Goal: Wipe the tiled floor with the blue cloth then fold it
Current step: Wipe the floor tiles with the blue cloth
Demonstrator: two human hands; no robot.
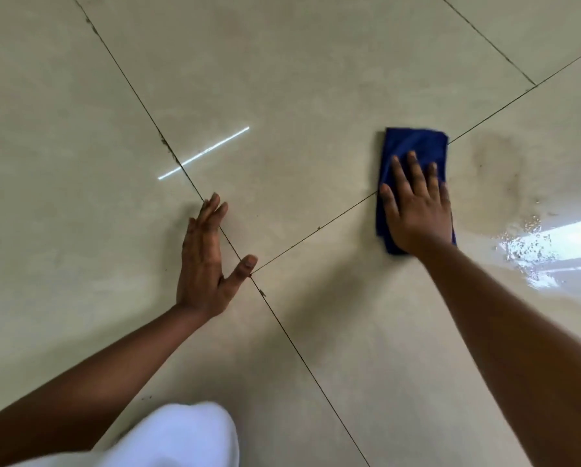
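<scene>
Blue cloth (413,153) lies flat on the tiled floor (316,79), already doubled into an oblong, across a grout line. Its long axis runs away from the person. Right hand (417,210) presses it, fingers (413,170) straight and slightly spread, palm over the near half. A wet, speckled patch (525,244) lies just to the right. Left hand (204,261) rests open on bare tile, well apart.

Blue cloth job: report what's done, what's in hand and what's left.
Done: nothing looks finished. In hand: the right hand presses the blue cloth flat on the tiled floor, over a grout line, while the left hand rests open on the tiles as a brace. Left: the brownish smear and the wet patch right of the cloth, then the final folding.
</scene>
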